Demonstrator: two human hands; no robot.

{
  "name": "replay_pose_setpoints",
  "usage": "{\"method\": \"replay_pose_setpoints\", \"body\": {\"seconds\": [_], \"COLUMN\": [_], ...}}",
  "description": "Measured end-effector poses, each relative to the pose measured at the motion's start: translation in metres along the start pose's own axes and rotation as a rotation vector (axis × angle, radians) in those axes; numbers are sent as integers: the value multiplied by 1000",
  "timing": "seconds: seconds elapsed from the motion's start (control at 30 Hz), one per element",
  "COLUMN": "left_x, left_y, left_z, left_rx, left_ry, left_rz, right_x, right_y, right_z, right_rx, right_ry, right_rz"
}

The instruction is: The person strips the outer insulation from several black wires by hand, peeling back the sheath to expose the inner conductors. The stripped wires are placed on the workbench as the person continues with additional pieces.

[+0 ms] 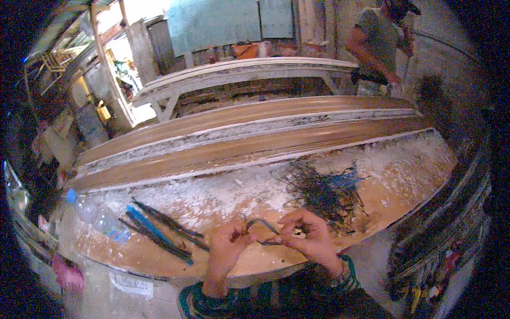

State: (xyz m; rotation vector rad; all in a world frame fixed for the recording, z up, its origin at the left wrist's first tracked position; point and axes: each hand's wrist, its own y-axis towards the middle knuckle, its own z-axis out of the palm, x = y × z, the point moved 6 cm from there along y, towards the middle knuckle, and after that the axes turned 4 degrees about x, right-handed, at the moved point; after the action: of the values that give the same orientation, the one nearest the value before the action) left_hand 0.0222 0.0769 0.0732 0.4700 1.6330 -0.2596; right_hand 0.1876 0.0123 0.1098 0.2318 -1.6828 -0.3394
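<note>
My left hand (227,249) and my right hand (311,238) are close together over the near edge of the wooden table (414,181). Between them a thin dark strip (261,221), perhaps rubber, arches upward, its ends pinched in the fingers of both hands. A tangled heap of dark and blue strands (324,194) lies just beyond my right hand. To the left of my left hand, long dark strips (164,219) and a blue strip (147,226) rest side by side on the tabletop. What the strip is made of is not plain.
A clear plastic bottle with a blue cap (91,210) lies at the table's left end. Long brown channels with whitish ridges (239,133) run across the far half. Beyond stands a pale bench (249,69). Another person (378,45) stands at the far right.
</note>
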Motion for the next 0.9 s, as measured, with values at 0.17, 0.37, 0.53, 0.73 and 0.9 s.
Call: {"method": "replay_pose_setpoints", "body": {"seconds": [0.17, 0.37, 0.53, 0.73, 0.9], "left_x": [-40, -32, -16, 9, 28], "left_y": [-24, -36, -19, -5, 4], "left_z": [40, 64, 12, -48, -73], "left_rx": [333, 426, 16, -389, -403], "left_ry": [-2, 153, 138, -208, -295], "left_rz": [336, 183, 205, 201, 198], "right_x": [4, 6, 6, 7, 16], "right_y": [4, 5, 5, -3, -15], "right_z": [-10, -20, -27, 18, 72], "right_rx": [-190, -274, -210, 175, 554], "right_ry": [-462, -372, -334, -120, -79], "right_rz": [-76, -187, -208, -275, -420]}}
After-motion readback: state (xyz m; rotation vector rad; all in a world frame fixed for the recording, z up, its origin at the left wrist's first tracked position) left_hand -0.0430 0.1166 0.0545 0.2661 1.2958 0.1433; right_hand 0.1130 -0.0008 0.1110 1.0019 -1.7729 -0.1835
